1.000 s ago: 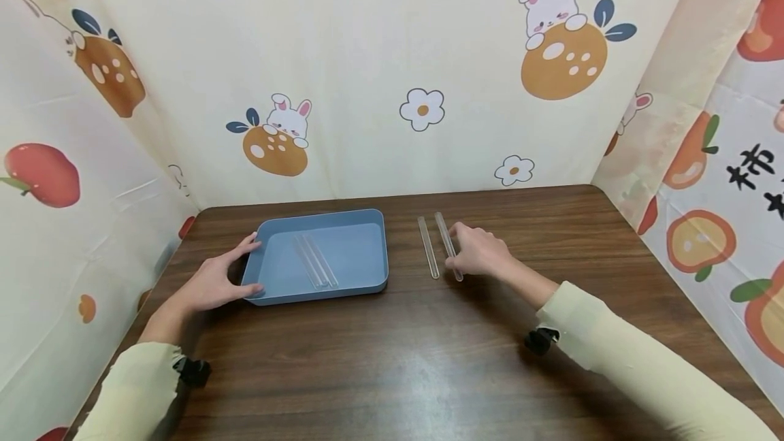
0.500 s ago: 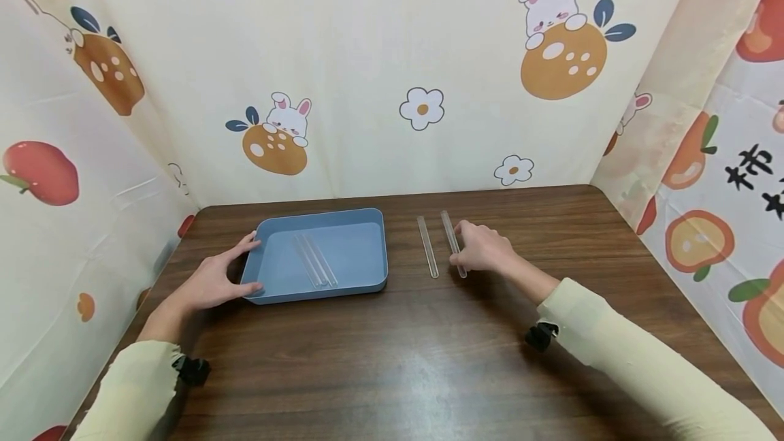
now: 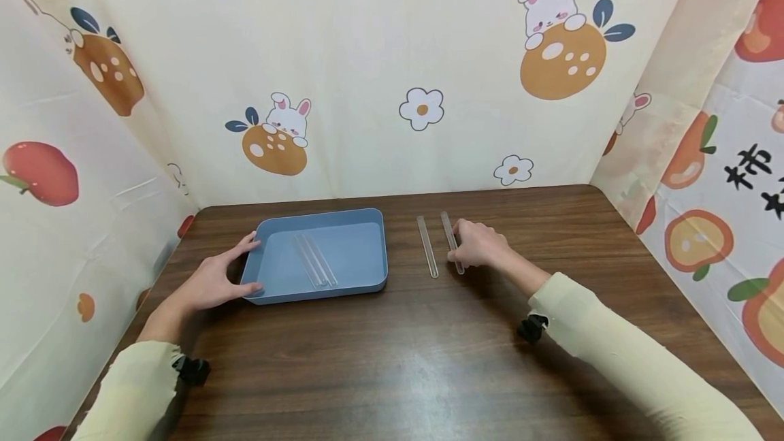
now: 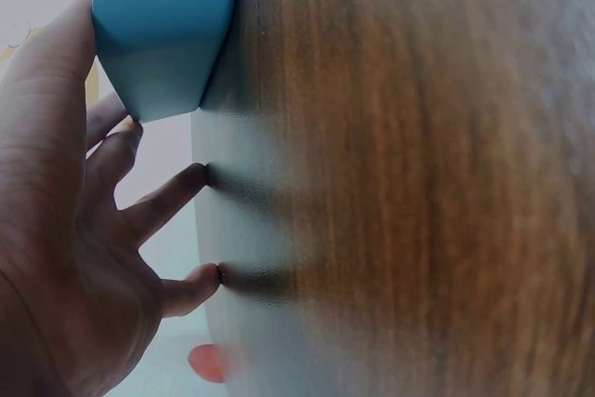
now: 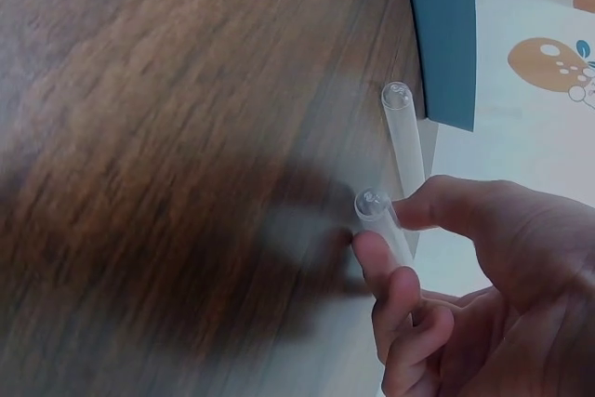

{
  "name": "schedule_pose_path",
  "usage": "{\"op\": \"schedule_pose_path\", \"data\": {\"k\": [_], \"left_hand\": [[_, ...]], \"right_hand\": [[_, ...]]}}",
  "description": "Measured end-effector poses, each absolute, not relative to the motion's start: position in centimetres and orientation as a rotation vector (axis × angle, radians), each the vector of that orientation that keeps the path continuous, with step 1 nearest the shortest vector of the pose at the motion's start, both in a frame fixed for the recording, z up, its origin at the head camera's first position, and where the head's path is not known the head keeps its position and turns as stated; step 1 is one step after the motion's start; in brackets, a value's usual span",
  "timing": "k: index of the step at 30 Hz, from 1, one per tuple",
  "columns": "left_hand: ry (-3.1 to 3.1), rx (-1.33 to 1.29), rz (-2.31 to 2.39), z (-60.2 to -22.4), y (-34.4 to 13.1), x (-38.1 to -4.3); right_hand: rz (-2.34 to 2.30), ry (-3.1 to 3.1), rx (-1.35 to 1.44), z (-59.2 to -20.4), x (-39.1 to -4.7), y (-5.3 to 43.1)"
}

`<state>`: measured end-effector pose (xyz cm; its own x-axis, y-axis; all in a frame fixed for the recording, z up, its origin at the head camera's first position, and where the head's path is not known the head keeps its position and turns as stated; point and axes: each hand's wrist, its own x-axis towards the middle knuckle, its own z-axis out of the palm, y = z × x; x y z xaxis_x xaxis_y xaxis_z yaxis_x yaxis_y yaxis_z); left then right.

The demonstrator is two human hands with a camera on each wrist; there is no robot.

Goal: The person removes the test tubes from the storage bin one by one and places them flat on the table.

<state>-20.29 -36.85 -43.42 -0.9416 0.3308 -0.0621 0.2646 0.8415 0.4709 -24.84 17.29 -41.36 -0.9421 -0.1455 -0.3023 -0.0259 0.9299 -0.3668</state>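
In the head view a shallow blue tray (image 3: 358, 247) stands at the left of the table, with clear test tubes (image 3: 315, 260) lying side by side in it. My left hand (image 3: 213, 283) holds the tray's left end, thumb at the near corner and a finger farther back along the rim. Two fingertips of that hand touch the table in the left wrist view. Right of the tray, my right hand (image 3: 480, 247) pinches a clear test tube (image 5: 374, 205) between thumb and fingers, low over the table. Another test tube (image 3: 427, 247) lies between it and the tray.
The dark wood table (image 3: 367, 373) ends at a printed curtain (image 3: 367, 141) behind, with more curtain along both sides. Black straps with small boxes sit at both sleeve cuffs.
My right hand has shifted slightly right with the test tube, apart from the other loose tube. The left hand and the tray stay where they were.
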Motion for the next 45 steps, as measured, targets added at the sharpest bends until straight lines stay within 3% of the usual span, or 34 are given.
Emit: {"op": "schedule_pose_path", "data": {"k": [15, 23, 28, 45], "left_hand": [[2.882, 0.457, 0.701, -43.6, -36.9, -20.2], [2.885, 0.457, 0.715, -43.7, -36.8, -20.1], [2.888, 0.460, 0.713, -43.7, -36.8, -20.2], [2.881, 0.461, 0.708, -43.5, -36.7, -20.2]], "right_hand": [[-0.489, 2.709, -0.145, -41.2, -25.0, 17.2], [-0.502, 2.696, -0.194, -44.3, -27.1, 18.5], [-0.495, 2.695, -0.165, -41.2, -25.2, 17.5], [-0.474, 2.725, -0.163, -39.3, -25.1, 17.5]]}}
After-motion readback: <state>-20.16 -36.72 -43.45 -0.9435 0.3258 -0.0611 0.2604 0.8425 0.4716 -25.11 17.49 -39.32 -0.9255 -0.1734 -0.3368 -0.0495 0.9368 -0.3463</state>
